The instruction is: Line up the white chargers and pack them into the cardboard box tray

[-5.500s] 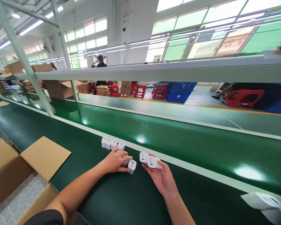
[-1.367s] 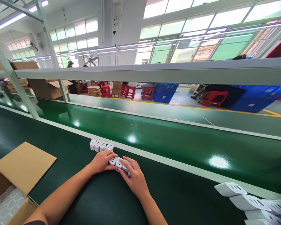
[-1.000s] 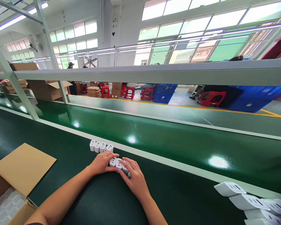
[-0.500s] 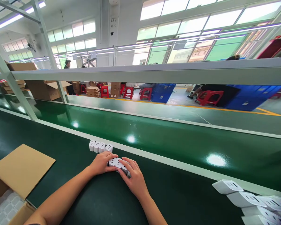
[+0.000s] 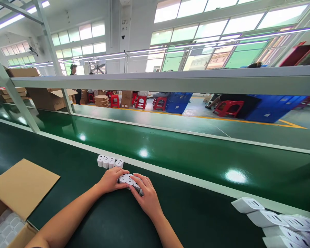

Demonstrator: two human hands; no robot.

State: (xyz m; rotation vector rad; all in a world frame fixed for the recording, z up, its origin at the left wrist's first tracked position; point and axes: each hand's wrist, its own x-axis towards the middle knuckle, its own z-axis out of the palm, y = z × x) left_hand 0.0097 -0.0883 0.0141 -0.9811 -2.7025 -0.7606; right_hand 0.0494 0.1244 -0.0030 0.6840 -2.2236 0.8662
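Several small white charger blocks (image 5: 129, 181) with dark slots in their top faces stand side by side in a short row on the dark green table (image 5: 113, 220). My left hand (image 5: 111, 180) closes on the row's left end, thumb in front and fingers behind. At the right end, my right hand (image 5: 146, 195) curls its fingers over the blocks and partly hides them. Just beyond my left hand stands another row of white charger blocks (image 5: 109, 162), the rightmost set slightly apart from its neighbours.
More white charger blocks (image 5: 268, 218) are grouped at the right. An open cardboard box (image 5: 24, 189) at lower left contains clear plastic trays (image 5: 6, 229). A pale strip (image 5: 170, 174) borders the shiny green belt (image 5: 186, 151), below a shelf beam (image 5: 155, 82). A person (image 5: 73, 70) stands far back.
The view has shifted very slightly. Both hands keep the same hold on the row of charger blocks. The distant person at the left has moved a little.
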